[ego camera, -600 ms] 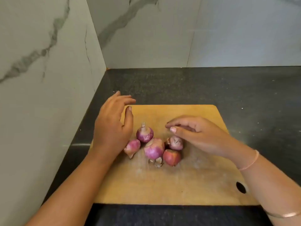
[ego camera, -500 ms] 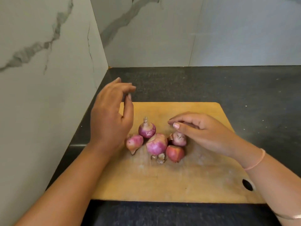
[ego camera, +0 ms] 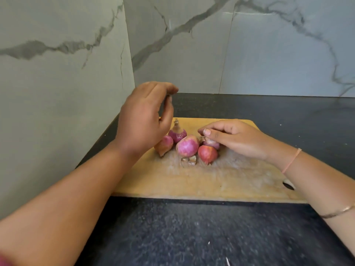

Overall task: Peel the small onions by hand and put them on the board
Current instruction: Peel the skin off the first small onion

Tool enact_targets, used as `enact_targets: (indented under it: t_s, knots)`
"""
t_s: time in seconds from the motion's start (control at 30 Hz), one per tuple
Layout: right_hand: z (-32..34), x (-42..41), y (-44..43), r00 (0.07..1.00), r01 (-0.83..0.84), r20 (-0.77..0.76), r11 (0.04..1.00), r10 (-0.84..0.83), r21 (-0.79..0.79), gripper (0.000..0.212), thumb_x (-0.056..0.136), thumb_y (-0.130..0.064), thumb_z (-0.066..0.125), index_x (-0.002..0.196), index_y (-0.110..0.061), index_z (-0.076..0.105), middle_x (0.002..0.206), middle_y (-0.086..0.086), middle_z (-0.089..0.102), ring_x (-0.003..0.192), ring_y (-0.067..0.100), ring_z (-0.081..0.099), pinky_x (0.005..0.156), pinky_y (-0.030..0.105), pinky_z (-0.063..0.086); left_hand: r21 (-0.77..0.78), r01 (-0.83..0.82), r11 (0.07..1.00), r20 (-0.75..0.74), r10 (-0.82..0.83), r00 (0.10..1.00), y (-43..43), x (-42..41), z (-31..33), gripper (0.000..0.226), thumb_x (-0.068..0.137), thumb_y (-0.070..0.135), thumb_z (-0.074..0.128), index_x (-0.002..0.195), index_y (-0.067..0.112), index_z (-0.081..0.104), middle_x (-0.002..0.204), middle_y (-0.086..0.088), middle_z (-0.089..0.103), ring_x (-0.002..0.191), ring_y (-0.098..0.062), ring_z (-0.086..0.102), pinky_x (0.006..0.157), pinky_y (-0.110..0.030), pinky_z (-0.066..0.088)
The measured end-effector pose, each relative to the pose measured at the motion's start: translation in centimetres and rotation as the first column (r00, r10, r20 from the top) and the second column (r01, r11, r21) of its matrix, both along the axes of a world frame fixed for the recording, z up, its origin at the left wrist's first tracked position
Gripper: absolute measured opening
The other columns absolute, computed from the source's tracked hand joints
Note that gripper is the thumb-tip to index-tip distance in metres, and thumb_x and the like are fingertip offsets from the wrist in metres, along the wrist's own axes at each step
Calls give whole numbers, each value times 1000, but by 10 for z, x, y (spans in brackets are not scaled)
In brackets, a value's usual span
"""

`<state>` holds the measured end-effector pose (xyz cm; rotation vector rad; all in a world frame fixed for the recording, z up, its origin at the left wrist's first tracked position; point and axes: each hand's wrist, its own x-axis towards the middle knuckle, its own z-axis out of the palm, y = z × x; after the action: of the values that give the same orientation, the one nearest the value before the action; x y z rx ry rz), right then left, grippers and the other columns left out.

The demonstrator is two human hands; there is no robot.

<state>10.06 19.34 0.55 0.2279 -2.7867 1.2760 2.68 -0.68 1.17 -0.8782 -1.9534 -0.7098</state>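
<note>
I see the left hand [ego camera: 142, 120] risen above the board [ego camera: 211, 179]; whether it pinches anything, I can't tell. The right hand [ego camera: 236, 139] still cups an onion [ego camera: 212, 144].

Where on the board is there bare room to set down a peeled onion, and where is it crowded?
Free: the near strip of the board between the scraps and its front edge, and the far strip behind the onions. Crowded: the middle, five onions bunched, left hand above them, right hand over one.
</note>
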Motion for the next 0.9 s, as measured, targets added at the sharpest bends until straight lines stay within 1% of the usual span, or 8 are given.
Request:
enact_targets:
  t_s: [0.07, 0.17, 0.3, 0.4, 0.5, 0.7, 0.8, 0.9]
  knots:
    - [2, 3, 1, 1000, -4, 17, 999, 3, 34, 21, 93, -28, 56, 109, -20, 68, 98, 5, 73, 95, 9, 63, 79, 0, 39, -12, 0, 1000, 4, 0, 1000, 0, 4, 0, 23, 92, 15, 48, 107, 10, 63, 101, -2, 67, 97, -11, 50, 80, -14, 31]
    - [5, 5, 7, 999, -25, 40, 1000, 25, 1, 29, 91, -22, 60, 119, -18, 64, 94, -11, 71, 91, -4, 64, 88, 8, 44, -24, 10, 1000, 29, -10, 1000, 3, 9, 1, 22, 92, 15, 49, 110, 12, 62, 103, 0, 67, 98, -12, 53, 79, -17, 34]
    - [5, 7, 13, 997, -61, 44, 998, 61, -2, 32, 89, -17, 63, 121, -14, 62, 111, -6, 69, 103, -4, 62, 87, 7, 44, -67, 54, 996, 105, -47, 993, 11, 22, 3, 25, 94, 16, 51, 117, 15, 58, 107, 4, 66, 102, -13, 56, 79, -24, 42]
    - [4, 7, 13, 997, -72, 29, 997, 71, 19, 33, 88, -14, 64, 121, -13, 61, 115, -5, 67, 105, -3, 60, 89, 7, 44, -97, 88, 991, 188, -68, 980, 17, 26, 4, 29, 94, 20, 51, 123, 21, 54, 107, 10, 63, 101, -6, 52, 75, -20, 37]
    - [2, 5, 13, 999, -47, 6, 999, 46, 21, 33, 87, -13, 66, 120, -14, 62, 114, -2, 68, 105, 3, 63, 92, 10, 45, -113, 116, 987, 248, -85, 965, 20, 27, 6, 30, 95, 24, 51, 125, 24, 51, 109, 12, 62, 102, -6, 52, 77, -22, 40]
    - [0, 2, 19, 999, 40, -13, 977, -43, -212, 34, 88, -14, 64, 121, -15, 60, 112, 1, 69, 106, 9, 64, 93, 17, 47, -113, 186, 976, 324, -141, 936, 20, 26, 8, 31, 93, 28, 55, 124, 26, 52, 114, 14, 62, 107, -5, 54, 85, -23, 43]
    - [1, 3, 20, 999, 48, 20, 911, -44, -410, 37, 88, -13, 63, 124, -14, 57, 112, 7, 69, 103, 19, 67, 88, 31, 54, -108, 239, 965, 370, -184, 910, 22, 23, 12, 36, 90, 30, 60, 125, 28, 52, 118, 15, 59, 109, 2, 51, 90, -19, 42]
    - [4, 6, 16, 1000, 25, 19, 822, -17, -568, 33, 87, -11, 61, 120, -13, 57, 107, 11, 70, 90, 21, 68, 79, 33, 58, -91, 295, 951, 412, -233, 881, 27, 24, 16, 42, 85, 29, 67, 125, 27, 53, 119, 14, 57, 108, 2, 51, 90, -12, 43]
